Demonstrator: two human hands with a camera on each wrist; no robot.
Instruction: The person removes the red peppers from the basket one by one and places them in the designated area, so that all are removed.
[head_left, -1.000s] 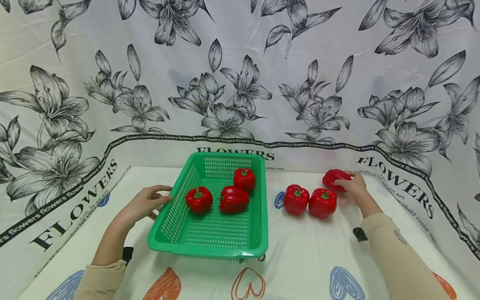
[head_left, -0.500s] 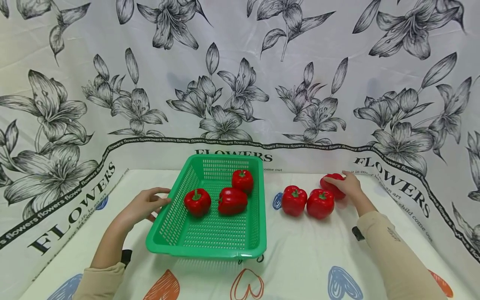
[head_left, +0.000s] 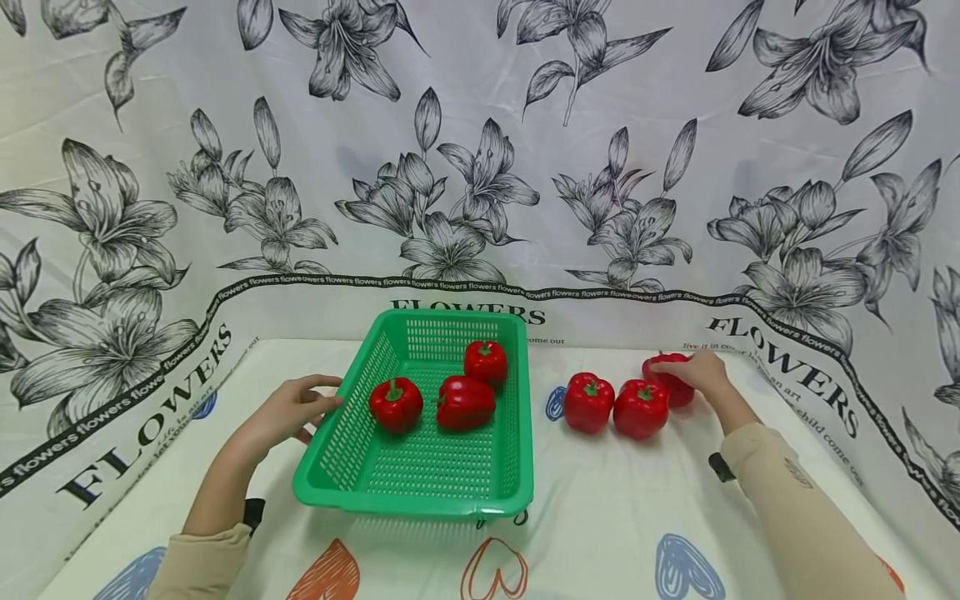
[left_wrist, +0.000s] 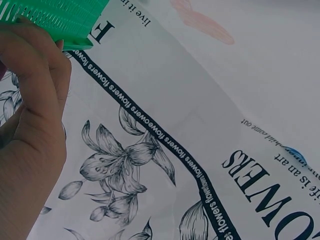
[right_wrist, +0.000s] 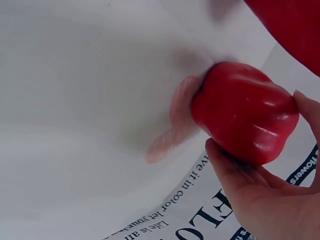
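The right hand gripped a red bell pepper from opposite sides. Whether the pepper bore on the desk could not be told. Two further peppers stood stem up near the right hand, on its left and closer to the person: an outer pepper and a nearer pepper.

The left hand touched the left rim of a green basket; whether it pinched the rim could not be told. The basket, right of that hand, contained three red peppers — an upright pepper nearest the hand, a side-lying pepper beyond it, and a rear pepper farthest off. A flower-printed cloth hung beyond both hands.
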